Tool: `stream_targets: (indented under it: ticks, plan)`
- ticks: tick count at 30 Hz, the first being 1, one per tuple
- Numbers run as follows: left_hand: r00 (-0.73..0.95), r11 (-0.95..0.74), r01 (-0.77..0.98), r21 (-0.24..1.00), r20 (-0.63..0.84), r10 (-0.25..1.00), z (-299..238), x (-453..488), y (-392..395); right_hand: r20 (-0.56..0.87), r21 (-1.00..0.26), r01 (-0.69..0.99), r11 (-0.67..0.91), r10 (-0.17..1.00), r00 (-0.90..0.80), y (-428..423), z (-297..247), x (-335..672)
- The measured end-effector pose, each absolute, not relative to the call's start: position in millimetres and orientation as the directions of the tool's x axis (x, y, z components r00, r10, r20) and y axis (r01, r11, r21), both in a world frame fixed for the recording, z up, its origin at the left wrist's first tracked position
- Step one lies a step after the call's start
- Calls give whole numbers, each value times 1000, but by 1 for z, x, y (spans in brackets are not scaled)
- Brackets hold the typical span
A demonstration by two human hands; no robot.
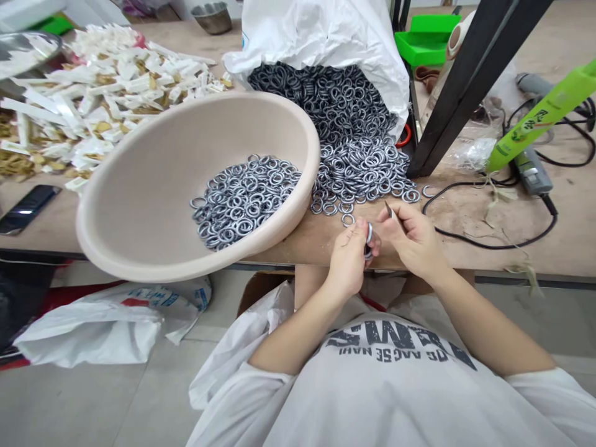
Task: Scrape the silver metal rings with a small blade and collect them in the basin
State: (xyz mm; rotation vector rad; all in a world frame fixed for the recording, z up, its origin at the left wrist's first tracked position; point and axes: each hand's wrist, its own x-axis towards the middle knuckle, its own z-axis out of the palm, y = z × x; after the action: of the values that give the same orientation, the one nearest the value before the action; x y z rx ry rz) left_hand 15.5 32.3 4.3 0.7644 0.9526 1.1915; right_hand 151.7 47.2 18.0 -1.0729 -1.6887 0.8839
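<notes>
My left hand is closed around a few grey rings, which stand on edge between thumb and fingers. Close beside it, my right hand pinches a small dark blade-like tool; its handle is hidden in the fingers. Both hands are over the table's front edge. Just beyond them lies a loose pile of grey rings, spilling from a white sack. To the left, a large beige basin is tilted toward me, with many similar rings gathered in its lower right side.
White and tan scraps are heaped at the left behind a phone. A black metal post rises right of the sack. A black cable and a green packet lie at the right. Plastic bags rest below the table.
</notes>
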Motion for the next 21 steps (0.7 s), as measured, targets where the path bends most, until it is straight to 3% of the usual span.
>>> stream_targets:
  ticks: [5, 11, 15, 18, 21]
  plan:
    - [21, 246, -469, 848, -268, 963, 10, 13, 33, 400, -637, 532, 558, 829, -390, 34, 25, 154]
    - [0, 229, -475, 850, -260, 966, 8, 15, 33, 377, -500, 654, 568, 823, -425, 28, 26, 152]
    - [49, 273, -450, 851, -281, 958, 9, 14, 27, 320, -561, 623, 545, 837, -444, 36, 25, 158]
    - [190, 266, -426, 865, -202, 961, 13, 8, 19, 236, -678, 634, 372, 927, -291, 55, 20, 164]
    - [179, 252, -498, 829, -186, 966, 17, -8, 18, 221, -652, 688, 319, 948, -230, 74, 15, 161]
